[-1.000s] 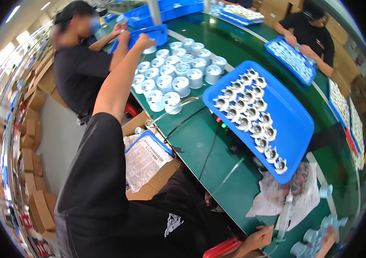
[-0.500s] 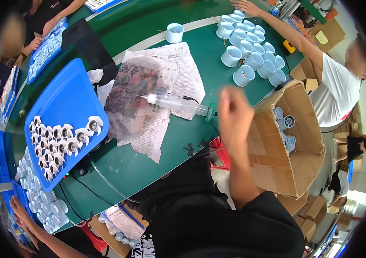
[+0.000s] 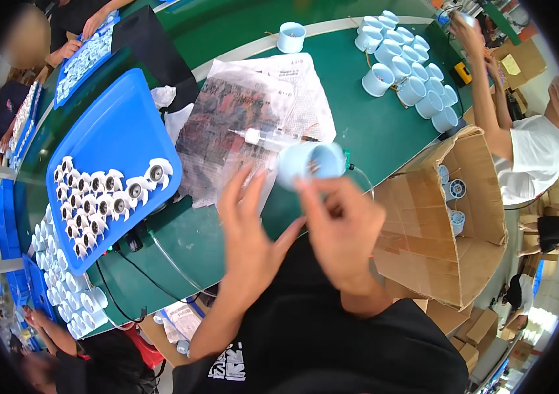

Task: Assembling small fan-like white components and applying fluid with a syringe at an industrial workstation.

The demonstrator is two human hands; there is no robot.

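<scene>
My right hand pinches the rim of a light-blue cup-shaped housing, tilted so that thin wires or pins show inside; it is slightly blurred. Beside it, my left hand is open, fingers spread and thumb toward the housing, apparently holding nothing. Behind the housing, a clear syringe with a fine tip lies on printed paper sheets, its rear partly hidden. More light-blue housings stand grouped at the far right of the green table, and a single one stands farther back.
On the left, a blue tray holds several white fan impellers. Light-blue housings crowd the table's left end. An open cardboard box with housings inside stands at right. Hoses and cables cross the near edge. Co-workers sit around.
My right hand has taken the nearest housing from the far-right group and brought it toward the middle. My left hand has come into view beside it. The view has shifted slightly.
</scene>
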